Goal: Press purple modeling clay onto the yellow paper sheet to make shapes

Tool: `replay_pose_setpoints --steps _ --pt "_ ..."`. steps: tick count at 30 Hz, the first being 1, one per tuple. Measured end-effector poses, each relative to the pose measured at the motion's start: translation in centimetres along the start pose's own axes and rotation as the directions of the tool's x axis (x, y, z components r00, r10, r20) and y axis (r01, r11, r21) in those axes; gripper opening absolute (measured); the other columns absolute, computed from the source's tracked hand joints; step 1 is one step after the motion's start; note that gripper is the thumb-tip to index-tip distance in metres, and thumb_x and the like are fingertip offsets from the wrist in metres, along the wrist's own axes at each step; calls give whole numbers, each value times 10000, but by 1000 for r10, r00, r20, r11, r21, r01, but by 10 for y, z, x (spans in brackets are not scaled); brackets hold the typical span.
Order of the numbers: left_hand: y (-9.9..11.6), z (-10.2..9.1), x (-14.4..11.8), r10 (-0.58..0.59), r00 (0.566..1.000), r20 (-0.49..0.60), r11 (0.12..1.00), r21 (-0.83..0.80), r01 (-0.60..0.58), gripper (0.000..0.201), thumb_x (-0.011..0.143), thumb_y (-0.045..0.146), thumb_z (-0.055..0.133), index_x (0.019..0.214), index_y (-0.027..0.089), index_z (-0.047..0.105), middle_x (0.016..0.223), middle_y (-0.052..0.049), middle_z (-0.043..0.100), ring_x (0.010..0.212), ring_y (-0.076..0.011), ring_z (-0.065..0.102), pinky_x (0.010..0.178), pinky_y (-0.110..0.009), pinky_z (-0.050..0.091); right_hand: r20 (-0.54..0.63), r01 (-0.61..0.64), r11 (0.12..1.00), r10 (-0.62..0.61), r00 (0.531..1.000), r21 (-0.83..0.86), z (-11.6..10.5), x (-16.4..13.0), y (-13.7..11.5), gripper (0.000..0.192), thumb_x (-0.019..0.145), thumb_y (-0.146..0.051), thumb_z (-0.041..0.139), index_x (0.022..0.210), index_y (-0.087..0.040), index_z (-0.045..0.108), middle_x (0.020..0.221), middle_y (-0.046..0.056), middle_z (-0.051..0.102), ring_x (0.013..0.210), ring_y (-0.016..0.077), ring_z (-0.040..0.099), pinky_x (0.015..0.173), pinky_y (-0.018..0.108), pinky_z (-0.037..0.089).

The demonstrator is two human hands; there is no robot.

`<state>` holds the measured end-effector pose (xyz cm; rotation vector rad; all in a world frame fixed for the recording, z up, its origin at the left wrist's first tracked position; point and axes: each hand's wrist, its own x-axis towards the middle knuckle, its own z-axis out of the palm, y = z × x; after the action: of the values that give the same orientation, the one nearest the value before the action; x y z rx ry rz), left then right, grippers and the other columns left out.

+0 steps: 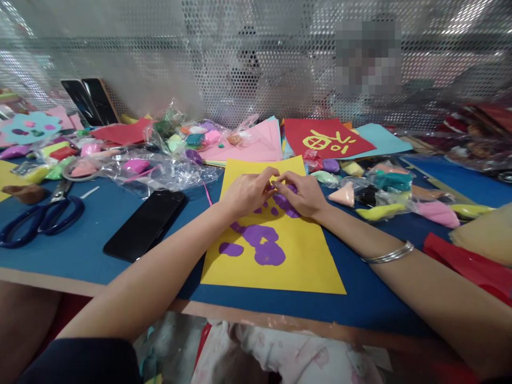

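Observation:
A yellow paper sheet (298, 266) lies on the blue table top (100, 224) in front of me. Flat purple clay patches (264, 242) are stuck on its middle. My left hand (246, 192) and my right hand (304, 194) meet over the sheet's upper part, fingertips together on a purple clay piece (285, 201) pressed to the paper. A silver bangle (390, 255) circles my right forearm.
A black phone (146, 224) lies left of the sheet, blue-handled scissors (40, 218) farther left. Plastic bags of coloured clay (160, 168) and loose clay lumps (384, 210) crowd the back and right. Coloured papers, a red sheet (326, 138) among them, lean by a perforated metal screen.

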<state>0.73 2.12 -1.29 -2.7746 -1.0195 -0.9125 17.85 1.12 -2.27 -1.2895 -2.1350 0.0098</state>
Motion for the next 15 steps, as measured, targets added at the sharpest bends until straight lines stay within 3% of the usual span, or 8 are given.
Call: replay_pose_setpoints --steps 3,7,15 --pt "1 1 0 24 1000 6 1000 8 -24 233 821 290 478 1008 154 451 707 -11 666 595 -101 614 563 -190 444 39 23 1000 -22 999 -11 2 0 -2 313 815 -359 346 864 -160 583 688 62 644 582 168 550 535 242 299" --pt "-1 3 0 31 999 -18 999 36 -30 233 823 307 472 998 156 444 657 -1 651 541 -106 593 524 -196 430 66 41 999 -43 997 21 1 0 -3 246 779 -276 365 726 -168 579 614 53 621 558 159 538 533 239 299" --pt "-1 0 -1 51 997 -55 999 15 -50 181 817 244 465 974 155 450 700 -16 660 609 -108 618 561 -197 455 91 26 985 -43 995 173 1 -2 -7 284 803 -351 379 802 -158 587 552 9 566 471 109 471 499 217 289"
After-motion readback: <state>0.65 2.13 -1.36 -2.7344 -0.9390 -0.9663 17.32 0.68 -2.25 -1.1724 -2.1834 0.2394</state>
